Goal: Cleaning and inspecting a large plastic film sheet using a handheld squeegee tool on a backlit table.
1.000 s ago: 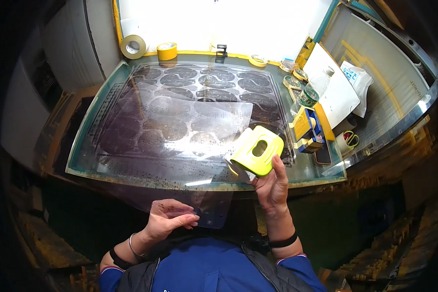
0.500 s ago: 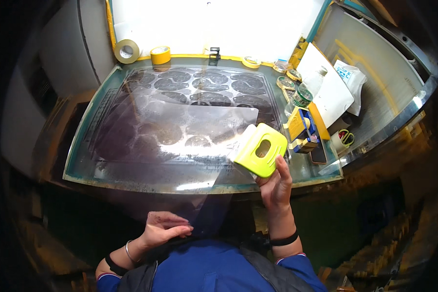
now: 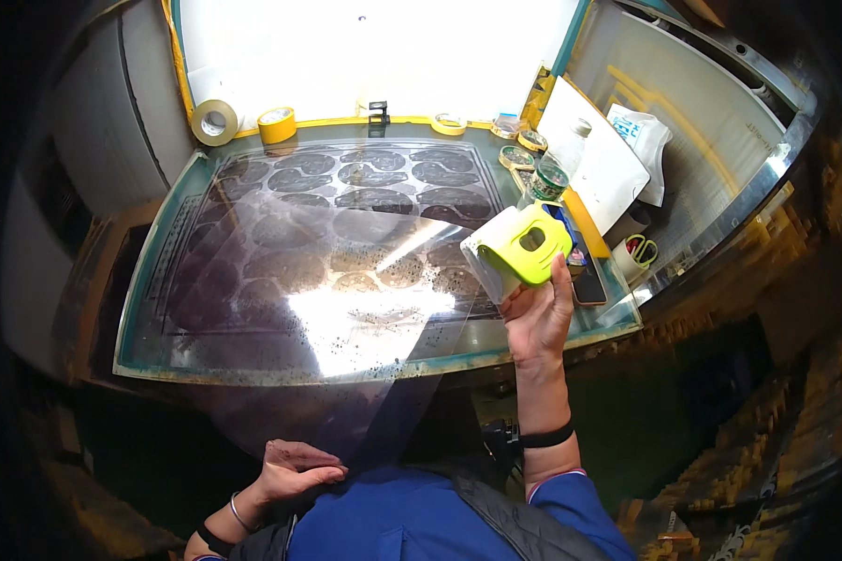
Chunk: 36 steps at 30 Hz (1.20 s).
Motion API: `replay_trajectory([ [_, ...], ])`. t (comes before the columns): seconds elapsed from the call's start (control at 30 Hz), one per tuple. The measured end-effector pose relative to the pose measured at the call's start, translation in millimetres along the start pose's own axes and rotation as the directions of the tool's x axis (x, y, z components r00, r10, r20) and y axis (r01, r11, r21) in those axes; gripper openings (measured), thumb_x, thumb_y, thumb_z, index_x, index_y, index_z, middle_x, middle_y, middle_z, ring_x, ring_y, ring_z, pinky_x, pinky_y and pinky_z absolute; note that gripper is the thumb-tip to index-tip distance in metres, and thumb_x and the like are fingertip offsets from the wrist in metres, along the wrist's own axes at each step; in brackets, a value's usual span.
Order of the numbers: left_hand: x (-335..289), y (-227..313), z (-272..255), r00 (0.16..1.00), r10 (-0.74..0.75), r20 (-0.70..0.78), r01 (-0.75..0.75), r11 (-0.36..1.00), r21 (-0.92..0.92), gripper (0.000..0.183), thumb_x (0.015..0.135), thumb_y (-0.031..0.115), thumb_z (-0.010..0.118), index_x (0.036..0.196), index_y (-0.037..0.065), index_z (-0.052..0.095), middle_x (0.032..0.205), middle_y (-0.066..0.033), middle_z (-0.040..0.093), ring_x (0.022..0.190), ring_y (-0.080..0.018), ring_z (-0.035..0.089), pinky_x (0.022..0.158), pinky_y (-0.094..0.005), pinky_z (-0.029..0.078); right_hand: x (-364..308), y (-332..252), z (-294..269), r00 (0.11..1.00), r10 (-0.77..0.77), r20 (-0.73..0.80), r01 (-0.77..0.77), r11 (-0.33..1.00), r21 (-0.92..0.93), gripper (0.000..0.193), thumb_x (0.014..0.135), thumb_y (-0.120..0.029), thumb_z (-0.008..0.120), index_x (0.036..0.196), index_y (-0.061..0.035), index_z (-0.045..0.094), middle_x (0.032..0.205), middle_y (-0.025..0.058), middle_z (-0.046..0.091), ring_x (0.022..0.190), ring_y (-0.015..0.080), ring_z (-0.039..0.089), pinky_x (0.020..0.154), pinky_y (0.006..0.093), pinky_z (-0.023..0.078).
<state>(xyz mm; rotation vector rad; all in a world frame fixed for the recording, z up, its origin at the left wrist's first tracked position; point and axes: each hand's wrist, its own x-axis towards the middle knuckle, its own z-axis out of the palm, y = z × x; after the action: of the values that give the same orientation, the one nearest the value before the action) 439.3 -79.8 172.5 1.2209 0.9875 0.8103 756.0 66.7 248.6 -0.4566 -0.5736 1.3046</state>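
Observation:
A lime-green hole punch (image 3: 552, 264) is in my right hand (image 3: 538, 323), raised above the right side of the glass table; my thumb lies on its front and my other fingers are behind it. Its pale base faces left, against the right edge of a large, see-through, smoky film sheet (image 3: 341, 407). The sheet curves over the table and down past its near edge toward me. Low on the left, my left hand (image 3: 295, 472) is closed, thumb against fingers, at the sheet's near edge. A dark patterned film (image 3: 374, 173) with rows of rounded shapes lies on the glass.
A lit white panel (image 3: 365, 65) stands behind the glass table (image 3: 136, 351). Tape rolls (image 3: 277, 125) line its back edge. At right are more rolls, a clear bottle (image 3: 568, 145), a phone (image 3: 589, 292), a white board (image 3: 603, 159) and green-handled scissors (image 3: 641, 249) in a cup.
The hole punch has moved up and right in my right hand, with its base turned more into view. The film sheet has shifted with it and bends differently. My view has tilted slightly.

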Motion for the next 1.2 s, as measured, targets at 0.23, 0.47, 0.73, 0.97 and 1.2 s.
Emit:
replay_trajectory([
  [0.23, -1.3, 4.0, 2.4, 1.000, -0.007, 0.000, 0.007, 1.000, 0.004, 0.011, 0.073, -0.004, 0.065, 0.080, -0.009, 0.060, 0.079, -0.0181, 0.064, 0.074, -0.0197, 0.064, 0.066, -0.0280, 0.054, -0.8, 0.8, 0.2, 1.000, 0.012, -0.018, -0.012, 1.000, -0.013, 0.051, 0.080, -0.038, 0.057, 0.119, -0.0089, 0.040, 0.110, 0.0058, 0.054, 0.093, 0.0163, 0.057, 0.073, 0.0276, 0.049],
  [0.47, -1.0, 8.1, 7.0, 0.998, -0.027, -0.052, 0.024, 0.998, -0.064, 0.011, 0.070, -0.001, 0.068, 0.076, -0.008, 0.063, 0.073, -0.0164, 0.064, 0.066, -0.0191, 0.064, 0.060, -0.0275, 0.053, -0.9, 2.8, 1.6, 0.999, 0.038, -0.016, -0.037, 0.999, 0.015, 0.049, 0.080, -0.035, 0.057, 0.118, -0.0080, 0.042, 0.106, 0.0059, 0.056, 0.092, 0.0166, 0.058, 0.074, 0.0289, 0.049],
  [0.73, -2.0, 9.3, 0.5, 0.999, -0.051, 0.013, 0.050, 0.998, 0.037, 0.011, 0.073, -0.002, 0.065, 0.079, -0.010, 0.061, 0.078, -0.0185, 0.064, 0.072, -0.0198, 0.064, 0.065, -0.0280, 0.054, 2.2, 6.1, -10.7, 1.000, 0.016, -0.023, -0.018, 0.997, -0.074, 0.039, 0.084, -0.026, 0.051, 0.116, -0.0054, 0.043, 0.103, 0.0074, 0.057, 0.092, 0.0176, 0.058, 0.072, 0.0303, 0.050],
  [0.97, 3.6, 11.1, 5.6, 0.989, -0.115, -0.095, 0.087, 0.962, -0.258, 0.012, 0.072, -0.005, 0.064, 0.081, -0.010, 0.058, 0.077, -0.0217, 0.063, 0.069, -0.0249, 0.064, 0.059, -0.0309, 0.055, -29.6, 24.4, -2.2, 0.989, 0.144, 0.043, -0.142, 0.989, -0.042, 0.044, 0.083, -0.033, 0.052, 0.117, -0.0055, 0.043, 0.107, 0.0076, 0.056, 0.092, 0.0181, 0.057, 0.068, 0.0296, 0.049],
  [1.2, 11.8, 12.1, 7.6, 0.989, -0.095, -0.118, 0.063, 0.967, -0.248, 0.013, 0.072, -0.006, 0.064, 0.082, -0.009, 0.056, 0.077, -0.0224, 0.062, 0.069, -0.0263, 0.064, 0.056, -0.0315, 0.055, -44.8, 37.2, -0.4, 0.975, 0.212, 0.069, -0.212, 0.977, -0.011, 0.043, 0.082, -0.031, 0.053, 0.115, -0.0041, 0.043, 0.105, 0.0076, 0.056, 0.092, 0.0190, 0.057, 0.068, 0.0313, 0.048],
])
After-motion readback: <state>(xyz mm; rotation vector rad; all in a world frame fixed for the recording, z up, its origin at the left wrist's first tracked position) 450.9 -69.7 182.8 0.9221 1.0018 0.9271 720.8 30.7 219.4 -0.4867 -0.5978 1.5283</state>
